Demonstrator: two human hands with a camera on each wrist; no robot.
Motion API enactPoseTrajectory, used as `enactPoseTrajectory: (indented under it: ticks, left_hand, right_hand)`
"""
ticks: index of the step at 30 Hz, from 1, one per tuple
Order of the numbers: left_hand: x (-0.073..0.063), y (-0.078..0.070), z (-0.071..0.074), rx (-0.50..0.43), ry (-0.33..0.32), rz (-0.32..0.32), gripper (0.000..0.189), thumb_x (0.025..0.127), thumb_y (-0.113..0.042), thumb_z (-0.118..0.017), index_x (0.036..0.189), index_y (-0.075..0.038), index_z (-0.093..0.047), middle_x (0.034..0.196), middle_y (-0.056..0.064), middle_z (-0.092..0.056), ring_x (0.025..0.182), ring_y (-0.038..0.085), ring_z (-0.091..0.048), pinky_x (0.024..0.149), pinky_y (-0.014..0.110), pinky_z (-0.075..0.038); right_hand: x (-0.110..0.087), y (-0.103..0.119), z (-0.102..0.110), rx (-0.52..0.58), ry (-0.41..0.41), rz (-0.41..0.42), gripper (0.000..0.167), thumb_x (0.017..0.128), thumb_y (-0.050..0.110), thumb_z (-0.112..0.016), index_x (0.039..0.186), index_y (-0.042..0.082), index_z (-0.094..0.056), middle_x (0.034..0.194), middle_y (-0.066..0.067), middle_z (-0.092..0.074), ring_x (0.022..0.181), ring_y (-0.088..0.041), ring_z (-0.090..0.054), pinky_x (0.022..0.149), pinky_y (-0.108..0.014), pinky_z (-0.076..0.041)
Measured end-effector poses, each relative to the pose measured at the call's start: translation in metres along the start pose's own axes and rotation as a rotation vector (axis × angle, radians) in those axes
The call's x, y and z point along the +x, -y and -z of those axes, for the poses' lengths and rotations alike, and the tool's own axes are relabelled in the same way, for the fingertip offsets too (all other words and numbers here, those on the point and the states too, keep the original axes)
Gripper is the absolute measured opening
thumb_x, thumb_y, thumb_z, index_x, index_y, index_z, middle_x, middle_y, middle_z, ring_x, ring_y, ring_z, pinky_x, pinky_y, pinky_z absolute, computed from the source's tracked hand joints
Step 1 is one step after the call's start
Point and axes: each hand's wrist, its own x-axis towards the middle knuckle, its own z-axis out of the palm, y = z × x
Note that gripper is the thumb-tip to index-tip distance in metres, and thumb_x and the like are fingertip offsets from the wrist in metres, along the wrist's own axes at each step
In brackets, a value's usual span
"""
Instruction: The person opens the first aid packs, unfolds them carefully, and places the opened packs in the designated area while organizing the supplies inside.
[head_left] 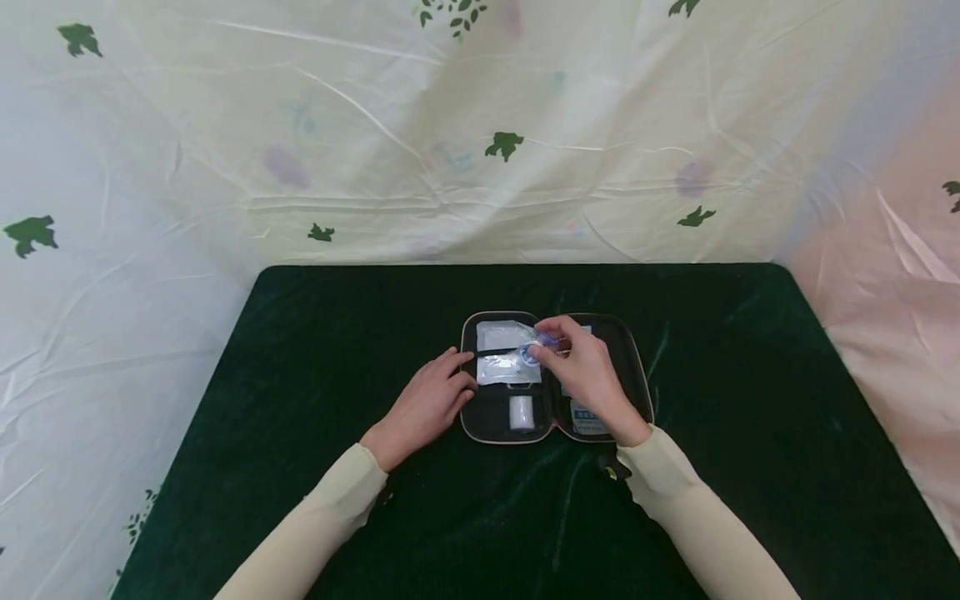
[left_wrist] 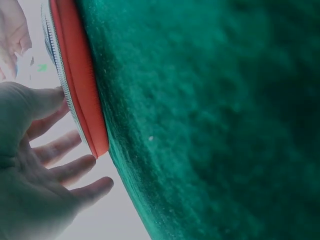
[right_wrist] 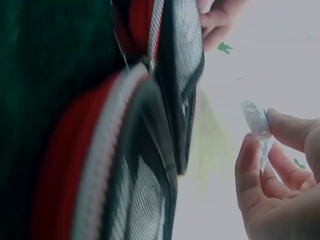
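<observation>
A zip case [head_left: 487, 417], black inside and red outside, lies unfolded on the table. My left hand [head_left: 435, 392] touches its left rim, fingers spread and loosely bent; the left wrist view shows the fingertips along the red side [left_wrist: 82, 80]. Above the middle of the case, my right hand [head_left: 588, 367] pinches a small clear plastic packet [right_wrist: 256, 120] with blue marks between thumb and fingers. What the packet contains is too blurred to tell. A silvery white packet [head_left: 495, 337] sits under a black strap in the left half, with a white roll [head_left: 521, 412] below it.
A blue-and-white packet [head_left: 587, 419] lies in the right half of the case, partly behind my right hand. A small dark object [head_left: 611, 468] is by my right sleeve. Dark green cloth covers the table [head_left: 337, 333]; a patterned pale curtain [head_left: 405, 125] hangs behind it.
</observation>
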Motion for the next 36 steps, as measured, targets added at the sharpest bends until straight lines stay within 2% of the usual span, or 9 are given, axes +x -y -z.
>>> enactPoseTrajectory:
  ticks: [7,13,15,20,26,31,32,33,36]
  left_hand:
    - [0.003,-0.001,0.002,-0.076,-0.019,0.021,0.012,0.104,-0.021,-0.064,0.113,-0.016,-0.072,0.152,0.011,-0.051,0.132,0.026,-0.057,0.109,0.046,-0.048]
    - [0.004,0.003,-0.001,-0.194,-0.058,0.024,0.011,0.105,-0.019,-0.063,0.111,-0.015,-0.071,0.150,0.011,-0.051,0.115,0.024,-0.064,0.096,0.047,-0.056]
    - [0.006,0.009,-0.010,-0.221,-0.072,0.013,0.011,0.106,-0.020,-0.061,0.111,-0.015,-0.070,0.150,0.012,-0.050,0.111,0.025,-0.065,0.092,0.048,-0.057]
    - [0.009,0.021,-0.025,-0.236,-0.088,-0.003,0.013,0.107,-0.023,-0.058,0.111,-0.015,-0.069,0.151,0.012,-0.049,0.110,0.026,-0.066,0.088,0.049,-0.057]
    - [0.008,0.018,-0.019,-0.252,-0.083,-0.025,0.012,0.106,-0.020,-0.059,0.111,-0.013,-0.068,0.151,0.015,-0.048,0.109,0.027,-0.065,0.086,0.046,-0.058]
    - [0.010,0.025,-0.025,-0.232,-0.078,-0.043,0.016,0.108,-0.026,-0.056,0.113,-0.016,-0.068,0.152,0.014,-0.047,0.110,0.025,-0.065,0.085,0.043,-0.058]
    - [0.008,0.022,-0.021,-0.239,-0.079,-0.042,0.016,0.108,-0.026,-0.057,0.113,-0.016,-0.068,0.152,0.013,-0.047,0.110,0.025,-0.065,0.085,0.044,-0.058]
    - [0.009,0.024,-0.024,-0.227,-0.082,-0.048,0.018,0.108,-0.026,-0.055,0.114,-0.015,-0.068,0.153,0.014,-0.047,0.110,0.025,-0.065,0.086,0.043,-0.058]
    - [0.007,0.014,-0.014,-0.230,-0.072,-0.024,0.015,0.107,-0.021,-0.057,0.113,-0.012,-0.068,0.151,0.017,-0.048,0.112,0.028,-0.065,0.088,0.046,-0.058]
  right_hand:
    - [0.004,0.000,-0.022,0.022,-0.002,0.003,0.029,0.098,0.018,-0.075,0.125,0.009,-0.068,0.116,-0.012,-0.069,0.097,-0.025,-0.068,0.085,-0.044,-0.058]
    - [0.008,0.003,-0.036,-0.003,0.011,0.002,0.025,0.097,0.013,-0.074,0.122,0.007,-0.070,0.116,-0.012,-0.066,0.097,-0.026,-0.067,0.085,-0.043,-0.058]
    - [0.009,0.004,-0.040,-0.028,0.032,0.000,0.026,0.098,0.013,-0.073,0.123,0.007,-0.070,0.118,-0.013,-0.064,0.099,-0.026,-0.067,0.086,-0.043,-0.058]
    - [0.008,0.005,-0.046,-0.090,0.066,-0.016,0.029,0.098,0.014,-0.073,0.125,0.006,-0.067,0.120,-0.012,-0.064,0.100,-0.025,-0.067,0.087,-0.043,-0.057]
    - [0.007,0.005,-0.049,-0.141,0.108,0.005,0.023,0.096,0.016,-0.075,0.117,0.008,-0.071,0.115,-0.009,-0.066,0.096,-0.022,-0.066,0.082,-0.040,-0.057]
    - [0.006,0.005,-0.050,-0.166,0.166,0.032,0.020,0.095,0.017,-0.076,0.113,0.009,-0.075,0.114,-0.008,-0.064,0.094,-0.020,-0.065,0.080,-0.037,-0.056]
    - [0.005,0.005,-0.050,-0.170,0.177,0.038,0.020,0.095,0.017,-0.076,0.113,0.010,-0.076,0.113,-0.007,-0.064,0.093,-0.019,-0.065,0.080,-0.036,-0.056]
    - [0.005,0.005,-0.051,-0.175,0.187,0.041,0.019,0.095,0.018,-0.076,0.112,0.010,-0.076,0.111,-0.006,-0.065,0.093,-0.018,-0.064,0.080,-0.036,-0.055]
    - [0.005,0.004,-0.052,-0.186,0.210,0.058,0.018,0.095,0.018,-0.076,0.112,0.011,-0.078,0.107,-0.004,-0.067,0.092,-0.017,-0.064,0.081,-0.036,-0.054]
